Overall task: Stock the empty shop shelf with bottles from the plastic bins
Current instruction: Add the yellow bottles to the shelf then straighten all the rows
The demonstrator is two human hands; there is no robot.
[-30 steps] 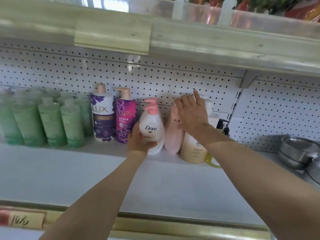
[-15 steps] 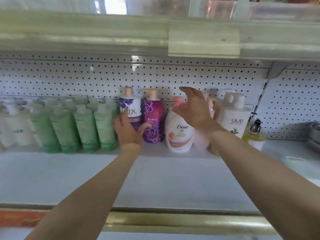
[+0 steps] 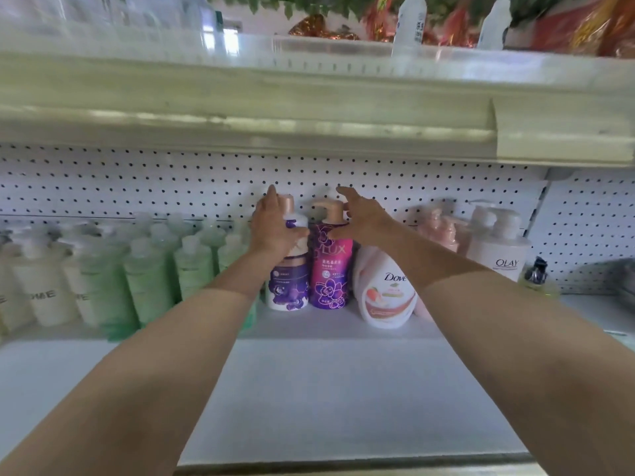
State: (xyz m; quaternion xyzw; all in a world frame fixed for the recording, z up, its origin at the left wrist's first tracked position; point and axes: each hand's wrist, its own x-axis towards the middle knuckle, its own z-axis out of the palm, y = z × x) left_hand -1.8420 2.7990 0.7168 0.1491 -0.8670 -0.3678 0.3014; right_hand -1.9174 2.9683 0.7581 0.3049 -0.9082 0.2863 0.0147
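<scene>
Two Lux pump bottles stand at the back of the white shelf point(image 3: 326, 389): a white-and-purple one point(image 3: 288, 286) and a magenta one point(image 3: 331, 269). My left hand point(image 3: 273, 228) grips the upper body of the white-and-purple bottle, thumb across its front. My right hand point(image 3: 360, 218) is spread, its thumb against the shoulder of the magenta bottle, just right of its pump. A white Dove bottle point(image 3: 386, 297) leans beside them on the right. The plastic bins are out of view.
A row of pale green bottles point(image 3: 147, 276) and white bottles point(image 3: 44, 290) fills the shelf's left. Pink bottles point(image 3: 443, 231), an Olay bottle point(image 3: 498, 249) and a small yellow pump bottle point(image 3: 537, 280) stand right. An upper shelf edge point(image 3: 309, 108) overhangs.
My left hand let go of the Dove bottle, moved left and up, and took hold of the white-and-purple Lux bottle. My right hand shifted from the pink bottles to the magenta Lux bottle.
</scene>
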